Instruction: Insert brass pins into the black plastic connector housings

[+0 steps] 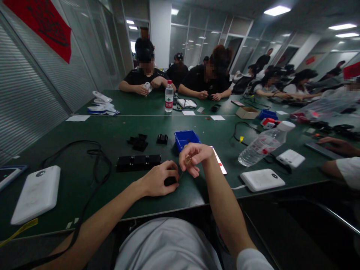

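Note:
My left hand (159, 179) rests at the table's near side, its fingers closed round a small black part (170, 181). Just to the right, my right hand (194, 157) is raised with the fingers curled round a small screwdriver (188, 161). Its handle looks amber and see-through, and a thin shaft slants down toward the black part; whether the tip touches it I cannot tell. Behind the right hand stands a blue tray (188, 134), partly covered by it. A row of black blocks (138, 162) lies beyond my left hand.
Loose black pieces (137, 141) and another black part (162, 139) lie farther back. A bottle (260, 146) leans at the right, near a white power bank (263, 179). Another white power bank (36, 193) and a black cable (97, 165) are at the left. Co-workers sit opposite.

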Tool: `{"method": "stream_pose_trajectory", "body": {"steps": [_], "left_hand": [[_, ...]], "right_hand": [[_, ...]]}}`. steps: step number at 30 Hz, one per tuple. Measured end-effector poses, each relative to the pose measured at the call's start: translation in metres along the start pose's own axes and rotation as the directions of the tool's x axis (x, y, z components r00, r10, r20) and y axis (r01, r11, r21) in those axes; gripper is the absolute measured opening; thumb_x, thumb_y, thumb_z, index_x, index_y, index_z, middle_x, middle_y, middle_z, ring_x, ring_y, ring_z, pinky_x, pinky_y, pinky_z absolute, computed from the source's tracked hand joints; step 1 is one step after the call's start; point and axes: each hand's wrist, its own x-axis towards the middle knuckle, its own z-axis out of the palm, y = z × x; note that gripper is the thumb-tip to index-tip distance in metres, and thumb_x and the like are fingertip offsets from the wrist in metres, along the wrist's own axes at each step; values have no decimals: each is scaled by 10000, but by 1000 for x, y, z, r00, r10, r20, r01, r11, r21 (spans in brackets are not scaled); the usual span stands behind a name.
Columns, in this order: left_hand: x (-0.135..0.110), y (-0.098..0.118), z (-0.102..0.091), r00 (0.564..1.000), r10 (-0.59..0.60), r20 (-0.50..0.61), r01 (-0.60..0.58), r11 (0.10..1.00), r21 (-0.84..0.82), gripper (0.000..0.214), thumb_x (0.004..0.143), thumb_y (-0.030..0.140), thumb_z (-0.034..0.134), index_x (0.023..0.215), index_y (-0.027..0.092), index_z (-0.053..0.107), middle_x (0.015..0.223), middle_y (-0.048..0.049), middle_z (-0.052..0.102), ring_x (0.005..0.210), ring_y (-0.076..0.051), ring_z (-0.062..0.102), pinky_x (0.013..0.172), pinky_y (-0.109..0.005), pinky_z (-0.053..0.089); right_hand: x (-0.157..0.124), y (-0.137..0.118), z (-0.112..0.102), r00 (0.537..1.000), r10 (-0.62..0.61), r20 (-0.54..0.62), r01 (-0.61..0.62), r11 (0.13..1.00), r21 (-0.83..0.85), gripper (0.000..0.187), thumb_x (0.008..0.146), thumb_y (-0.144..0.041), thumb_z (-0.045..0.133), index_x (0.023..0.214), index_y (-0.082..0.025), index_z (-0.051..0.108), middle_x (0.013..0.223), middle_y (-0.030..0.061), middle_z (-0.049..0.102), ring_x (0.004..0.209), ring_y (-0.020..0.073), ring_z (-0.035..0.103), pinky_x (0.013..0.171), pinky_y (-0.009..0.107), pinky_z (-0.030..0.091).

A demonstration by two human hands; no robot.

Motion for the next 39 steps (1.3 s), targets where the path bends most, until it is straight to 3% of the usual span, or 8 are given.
{"method": "stream_pose_trajectory", "body": {"steps": [13, 19, 32, 39], "left_hand": [[-1, -2, 0, 1000, -2, -2, 2, 1000, 8, 120, 871, 264, 718, 981, 218, 715, 1165, -75, 633, 1091, -247, 657, 999, -389, 556], [0, 0, -1, 1000, -14, 4, 14, 1000, 6, 103, 872, 281, 725, 956, 222, 715, 1150, -69, 629, 1055, -236, 663, 978, -381, 566], [0, 0, -1, 1000, -8, 2, 8, 1000, 6, 158, 855, 280, 725, 999, 212, 722, 1183, -91, 640, 1101, -261, 662, 1001, -402, 564], [0, 0, -1, 1000, -13, 13, 13, 1000, 5, 253, 858, 283, 712, 1103, 223, 728, 1193, -91, 640, 1104, -264, 664, 1007, -405, 564]], "right_hand": [[8, 3, -2, 995, 82, 54, -83, 996, 20, 395, 987, -404, 677, 1159, -50, 710, 810, 136, 806, 613, 160, 770, 520, 148, 568], [5, 2, -1, 998, 42, 37, -44, 997, 59, 381, 974, -393, 696, 1133, -48, 719, 803, 147, 805, 601, 163, 770, 513, 137, 558], [7, 2, -1, 994, 79, 70, -82, 996, 43, 382, 989, -389, 676, 1169, -53, 708, 830, 143, 809, 624, 162, 778, 523, 141, 571], [8, 4, -1, 993, 90, 73, -91, 996, 13, 443, 972, -456, 684, 1155, -53, 700, 829, 154, 808, 618, 172, 776, 525, 153, 570]]}}
